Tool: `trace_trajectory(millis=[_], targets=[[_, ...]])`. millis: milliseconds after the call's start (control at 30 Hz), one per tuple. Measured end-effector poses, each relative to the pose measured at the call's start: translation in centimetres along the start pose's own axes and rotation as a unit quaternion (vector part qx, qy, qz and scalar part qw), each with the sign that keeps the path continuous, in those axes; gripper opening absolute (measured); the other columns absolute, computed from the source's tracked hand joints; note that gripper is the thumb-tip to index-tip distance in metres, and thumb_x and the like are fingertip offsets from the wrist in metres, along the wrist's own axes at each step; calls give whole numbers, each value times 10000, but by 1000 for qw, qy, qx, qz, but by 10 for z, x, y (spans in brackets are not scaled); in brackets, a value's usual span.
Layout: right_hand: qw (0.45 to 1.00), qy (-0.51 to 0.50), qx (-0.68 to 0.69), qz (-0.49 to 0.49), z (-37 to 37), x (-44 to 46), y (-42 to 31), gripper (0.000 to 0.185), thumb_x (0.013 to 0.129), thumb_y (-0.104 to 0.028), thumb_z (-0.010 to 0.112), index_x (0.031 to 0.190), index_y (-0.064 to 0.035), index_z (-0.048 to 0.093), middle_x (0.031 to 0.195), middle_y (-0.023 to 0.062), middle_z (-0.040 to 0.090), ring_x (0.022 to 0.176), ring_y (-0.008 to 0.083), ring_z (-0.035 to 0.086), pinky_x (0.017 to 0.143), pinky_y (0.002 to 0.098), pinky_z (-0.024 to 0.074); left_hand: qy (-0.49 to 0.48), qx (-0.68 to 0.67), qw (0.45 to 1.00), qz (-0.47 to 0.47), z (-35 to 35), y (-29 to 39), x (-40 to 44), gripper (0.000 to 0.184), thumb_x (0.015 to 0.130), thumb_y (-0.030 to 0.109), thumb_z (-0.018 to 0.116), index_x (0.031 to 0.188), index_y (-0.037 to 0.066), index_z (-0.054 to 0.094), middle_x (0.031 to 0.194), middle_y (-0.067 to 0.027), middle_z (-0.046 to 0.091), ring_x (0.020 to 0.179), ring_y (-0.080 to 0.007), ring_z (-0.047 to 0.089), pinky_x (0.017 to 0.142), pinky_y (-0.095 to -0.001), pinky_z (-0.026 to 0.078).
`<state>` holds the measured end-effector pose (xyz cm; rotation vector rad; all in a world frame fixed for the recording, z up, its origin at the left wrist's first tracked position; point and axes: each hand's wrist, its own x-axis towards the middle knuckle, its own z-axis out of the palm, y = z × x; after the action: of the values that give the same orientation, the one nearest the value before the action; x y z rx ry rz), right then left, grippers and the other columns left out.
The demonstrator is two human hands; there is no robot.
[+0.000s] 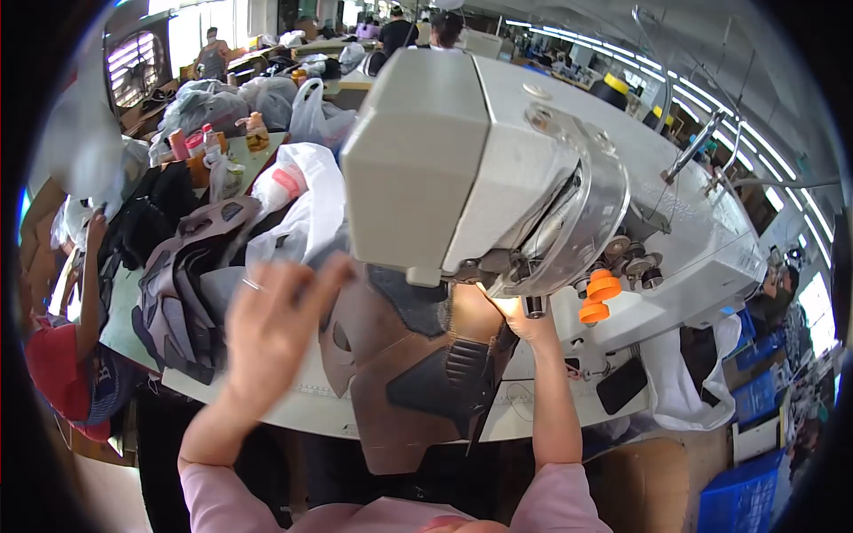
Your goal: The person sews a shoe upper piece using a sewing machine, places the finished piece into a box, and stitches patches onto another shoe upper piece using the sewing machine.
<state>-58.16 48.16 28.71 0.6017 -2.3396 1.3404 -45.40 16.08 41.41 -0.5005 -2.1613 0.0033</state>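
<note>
A large beige sewing machine fills the middle of the view. Brown and black flat shoe-upper pieces, joined with stitching, lie beneath its head and hang over the table's front edge. My left hand, blurred by motion, is raised near the left side of these pieces. Its fingers look apart, with nothing visible in them and a ring on one. At the lit sewing area, my right hand reaches behind the machine's lower parts, beside the pieces. Its fingers are mostly hidden, so I cannot make out their grip.
Stacked grey-brown cut pieces and a white plastic bag lie to the left. A phone rests at the right, beside a white bag. Orange knobs stick out from the machine. A person in red is at far left.
</note>
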Motion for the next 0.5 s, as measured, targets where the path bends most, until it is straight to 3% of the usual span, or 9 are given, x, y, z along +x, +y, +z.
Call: trace_trajectory(millis=[33, 133, 167, 267, 300, 367, 433, 500], targets=[[1000, -3, 7, -10, -1, -2, -4, 293, 741, -255, 714, 634, -26, 566, 523, 82, 516, 461, 259, 499, 494, 365, 401, -23, -39, 999, 23, 7, 21, -3, 362, 673, -18, 644, 1027, 49, 681, 796, -40, 502, 747, -216, 525, 648, -321, 458], [986, -30, -128, -103, -4, -9, 6, 187, 760, -181, 690, 722, -39, 575, 683, 76, 552, 642, 221, 548, 624, 347, 454, -25, -118, 984, 128, 38, 46, -10, 351, 694, 77, 680, 1042, 37, 662, 879, -50, 539, 829, -219, 560, 731, -356, 486], [973, -52, -189, -120, -6, -15, 3, 130, 807, -157, 683, 856, -42, 649, 813, 78, 638, 741, 204, 616, 683, 329, 490, -11, -136, 976, 168, 45, 48, -10, 361, 700, 113, 694, 1049, 33, 653, 910, -56, 552, 866, -228, 576, 774, -372, 501], [983, -97, -148, -57, -8, -26, -8, 212, 875, -107, 630, 1069, -79, 710, 1001, 76, 717, 897, 190, 687, 774, 299, 533, -65, -277, 946, 154, 52, 47, -3, 440, 673, 237, 751, 1056, 49, 641, 1028, -76, 574, 1043, -272, 585, 962, -461, 465], [980, -112, -149, -64, -10, -27, -12, 241, 882, -96, 610, 1107, -94, 698, 1023, 73, 713, 915, 191, 686, 787, 295, 534, -115, -325, 931, 121, 55, 44, -4, 582, 599, 310, 788, 1105, 65, 638, 1114, -79, 567, 1181, -305, 532, 1082, -517, 365], [961, -142, -202, -124, -15, -28, -23, 305, 893, -75, 575, 1179, -123, 670, 1061, 66, 705, 940, 191, 683, 813, 288, 535, -157, -315, 925, 143, 61, 36, -9, 655, 560, 304, 784, 1158, 88, 624, 1179, -73, 554, 1215, -312, 507, 1075, -526, 368], [963, -134, -148, -179, -12, -28, -21, 413, 903, -51, 528, 1290, -177, 599, 1106, 52, 692, 951, 186, 680, 848, 287, 535, -204, -279, 922, 177, 62, 28, -13, 759, 526, 263, 758, 1256, 139, 590, 1281, -75, 515, 1224, -305, 490, 1036, -522, 392], [944, -120, -264, -159, 0, -39, 7, 391, 912, -59, 529, 1278, -175, 606, 1105, 55, 691, 952, 184, 679, 848, 290, 532, -156, -257, 940, 160, 67, 31, -15, 728, 530, 235, 757, 1235, 158, 593, 1284, -87, 514, 1190, -294, 506, 997, -513, 407]])
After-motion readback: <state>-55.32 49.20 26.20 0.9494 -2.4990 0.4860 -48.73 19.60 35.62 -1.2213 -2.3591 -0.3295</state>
